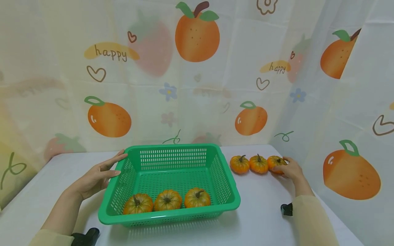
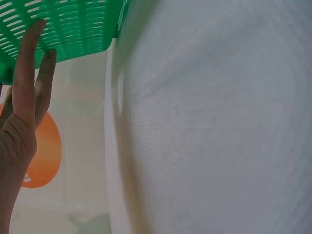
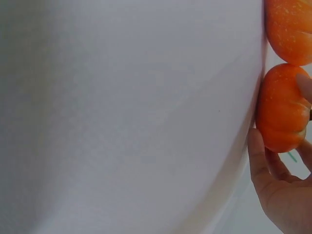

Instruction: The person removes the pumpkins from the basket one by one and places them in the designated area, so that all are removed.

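Note:
A green plastic basket holds three small orange pumpkins along its near wall: a left one, a middle one and a right one. My left hand rests against the basket's left side, its fingers nearly straight; the left wrist view shows fingertips touching the slotted wall. To the basket's right, three more pumpkins stand in a row on the table. My right hand grips the rightmost pumpkin, thumb on one side and fingers on the other. Beside it sit the middle pumpkin and the left pumpkin.
A white cloth covers the table. Behind it and along the right side hangs a pale curtain printed with oranges, strawberries and hearts. A black strap piece shows by the right sleeve, another by the left.

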The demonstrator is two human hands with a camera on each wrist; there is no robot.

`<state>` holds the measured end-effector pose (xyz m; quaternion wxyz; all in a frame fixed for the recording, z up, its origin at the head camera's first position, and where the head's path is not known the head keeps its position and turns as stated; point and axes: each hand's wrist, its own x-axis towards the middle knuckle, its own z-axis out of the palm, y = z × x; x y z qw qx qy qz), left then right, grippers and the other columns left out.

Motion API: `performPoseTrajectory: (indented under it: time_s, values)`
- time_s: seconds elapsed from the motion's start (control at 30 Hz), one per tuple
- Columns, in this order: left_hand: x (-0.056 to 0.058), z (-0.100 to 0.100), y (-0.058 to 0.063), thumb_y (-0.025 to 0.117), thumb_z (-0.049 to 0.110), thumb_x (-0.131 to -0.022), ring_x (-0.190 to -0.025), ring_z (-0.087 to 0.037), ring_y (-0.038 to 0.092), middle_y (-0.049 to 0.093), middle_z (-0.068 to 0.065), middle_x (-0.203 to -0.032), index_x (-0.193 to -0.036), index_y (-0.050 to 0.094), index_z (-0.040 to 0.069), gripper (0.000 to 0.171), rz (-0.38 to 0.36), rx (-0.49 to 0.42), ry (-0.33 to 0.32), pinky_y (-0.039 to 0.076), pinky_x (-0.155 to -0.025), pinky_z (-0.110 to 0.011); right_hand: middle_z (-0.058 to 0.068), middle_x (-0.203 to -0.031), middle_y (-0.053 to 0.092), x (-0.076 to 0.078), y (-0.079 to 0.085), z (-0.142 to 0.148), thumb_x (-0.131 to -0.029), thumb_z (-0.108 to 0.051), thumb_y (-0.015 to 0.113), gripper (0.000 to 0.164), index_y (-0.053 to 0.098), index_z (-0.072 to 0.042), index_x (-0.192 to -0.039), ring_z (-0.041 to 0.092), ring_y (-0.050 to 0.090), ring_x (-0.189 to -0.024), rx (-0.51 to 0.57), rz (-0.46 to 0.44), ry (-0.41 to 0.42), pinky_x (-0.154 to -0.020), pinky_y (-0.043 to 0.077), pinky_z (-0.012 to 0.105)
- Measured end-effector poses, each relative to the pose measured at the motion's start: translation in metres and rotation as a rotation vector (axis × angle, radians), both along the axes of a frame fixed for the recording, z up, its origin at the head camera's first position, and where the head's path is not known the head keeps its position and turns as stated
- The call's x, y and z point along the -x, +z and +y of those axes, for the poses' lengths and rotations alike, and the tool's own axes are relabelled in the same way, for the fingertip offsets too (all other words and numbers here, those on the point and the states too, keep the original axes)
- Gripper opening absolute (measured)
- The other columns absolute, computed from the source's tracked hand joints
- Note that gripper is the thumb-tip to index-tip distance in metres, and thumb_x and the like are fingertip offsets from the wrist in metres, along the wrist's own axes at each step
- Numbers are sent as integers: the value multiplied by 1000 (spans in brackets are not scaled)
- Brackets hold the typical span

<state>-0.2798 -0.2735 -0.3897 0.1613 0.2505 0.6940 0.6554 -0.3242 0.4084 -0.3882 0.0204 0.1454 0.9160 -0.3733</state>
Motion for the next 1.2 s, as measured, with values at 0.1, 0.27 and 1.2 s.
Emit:
performPoseTrajectory:
  time_s: [0.1, 0.27, 1.2]
  values:
    - [0, 0, 0, 42, 5, -102, -139, -26, 33, -12, 16, -168, -160, 15, 13, 64, 1, 8, 4, 52, -81, -17, 41, -151, 22, 1, 1, 1, -90, -33, 64, 91, 14, 8, -153, 48, 38, -128, -13, -3, 8, -107, 47, 52]
    - [0, -1, 0, 42, 6, -103, -99, 6, 59, -12, 16, -167, -160, 14, 14, 64, -7, 4, 7, 59, -80, -25, 43, -149, 25, 0, 7, 4, -91, -41, 62, 93, 15, 12, -152, 50, 49, -122, -60, 4, 9, -102, 49, 52]
    - [0, 0, -1, 43, 8, -103, -149, -49, -16, -14, 14, -168, -160, 15, 15, 64, 7, 63, 33, 51, -99, -30, 29, -154, 37, 20, 71, -31, -91, -56, 59, 79, 41, -6, -149, 48, 36, -138, -58, 252, -11, -112, 35, 63]
